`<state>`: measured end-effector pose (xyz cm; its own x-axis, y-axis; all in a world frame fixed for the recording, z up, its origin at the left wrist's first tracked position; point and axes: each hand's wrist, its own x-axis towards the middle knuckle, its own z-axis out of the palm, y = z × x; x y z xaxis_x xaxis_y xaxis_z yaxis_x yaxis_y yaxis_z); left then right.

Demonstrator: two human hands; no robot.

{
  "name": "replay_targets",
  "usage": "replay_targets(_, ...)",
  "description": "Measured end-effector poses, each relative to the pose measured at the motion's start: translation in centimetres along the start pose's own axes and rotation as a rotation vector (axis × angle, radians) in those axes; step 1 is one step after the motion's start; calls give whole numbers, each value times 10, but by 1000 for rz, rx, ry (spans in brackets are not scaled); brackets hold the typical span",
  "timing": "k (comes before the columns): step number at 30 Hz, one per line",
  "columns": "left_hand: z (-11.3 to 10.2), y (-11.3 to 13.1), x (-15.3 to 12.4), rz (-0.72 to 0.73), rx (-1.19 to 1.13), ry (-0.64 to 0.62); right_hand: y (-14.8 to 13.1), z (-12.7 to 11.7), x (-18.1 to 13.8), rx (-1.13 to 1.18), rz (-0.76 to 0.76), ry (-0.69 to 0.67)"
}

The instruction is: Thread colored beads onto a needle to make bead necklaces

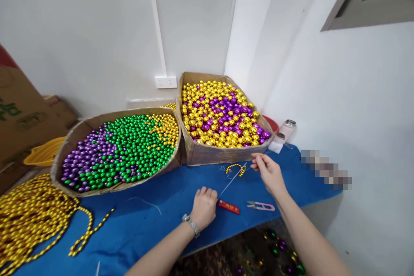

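Observation:
My left hand, with a watch at the wrist, is closed low over the blue cloth. From its fingers a thin straight white length slants up and right; whether it is a needle or taut thread, I cannot tell. My right hand is raised in a pinch by the front of the gold-and-purple bead box, and what its fingertips hold is too fine to make out. Between the hands a short curved string of gold beads lies on the cloth. A red packet and pink-handled thread snips lie near.
Large gold and purple beads fill a cardboard box; smaller purple, green and gold ones fill another box. Gold bead strands heap at left. A flask stands at the back right. The table's front edge drops away below my arms.

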<state>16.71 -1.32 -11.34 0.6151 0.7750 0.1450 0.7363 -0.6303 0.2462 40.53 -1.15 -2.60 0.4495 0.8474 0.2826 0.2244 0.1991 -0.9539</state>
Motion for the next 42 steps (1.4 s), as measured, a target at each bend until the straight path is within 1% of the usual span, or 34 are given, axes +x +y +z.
replay_targets(3,-2,-4,4,-14,17,4,-29,-7,35,-87,-76,29)
replay_targets(7,-2,-12,4,-36,33,-14,-91,-11,84,-117,-164,102)
replay_targets(10,-2,-16,3,-52,30,-23,-138,-6,111,-141,-211,150)
replay_targets(12,-5,-18,3,-58,20,-3,-166,3,121,-165,-244,162)
replay_targets(15,-14,-18,2,-63,-8,40,-201,23,119,-212,-323,112)
replay_targets(19,-29,-21,2,-70,-29,72,-244,51,100,-345,-460,-14)
replay_targets(21,-32,-26,1,-76,-25,74,-259,62,91,-459,-549,-111)
replay_targets(23,-30,-35,-2,-83,-6,56,-264,73,84,-516,-606,-170)
replay_targets(25,-28,-44,-10,-74,28,11,-258,85,76,-474,-608,-224)
replay_targets(26,-28,-48,-16,-60,48,-20,-249,91,72,-438,-593,-254)
replay_targets(28,-34,-56,-31,-17,73,-66,-222,102,62,-388,-556,-322)
replay_targets(30,-54,-65,-46,25,43,-50,-184,111,48,-386,-499,-406)
replay_targets(32,-84,-79,-54,22,-28,52,-143,119,29,-399,-454,-476)
replay_targets(33,-100,-89,-54,-12,-54,124,-124,123,18,-395,-423,-536)
replay_targets(34,-117,-100,-51,-64,-53,194,-106,128,5,-409,-356,-585)
replay_targets(35,-131,-113,-46,-126,-24,235,-90,133,-8,-404,-316,-645)
replay_targets(36,-142,-127,-38,-203,22,246,-76,138,-22,-391,-285,-676)
replay_targets(37,-151,-141,-29,-269,72,222,-64,144,-34,-364,-264,-699)
replay_targets(39,-157,-167,-9,-338,130,150,-45,153,-55,-324,-232,-719)
replay_targets(42,-150,-192,13,-334,122,94,-25,162,-72,-297,-275,-685)
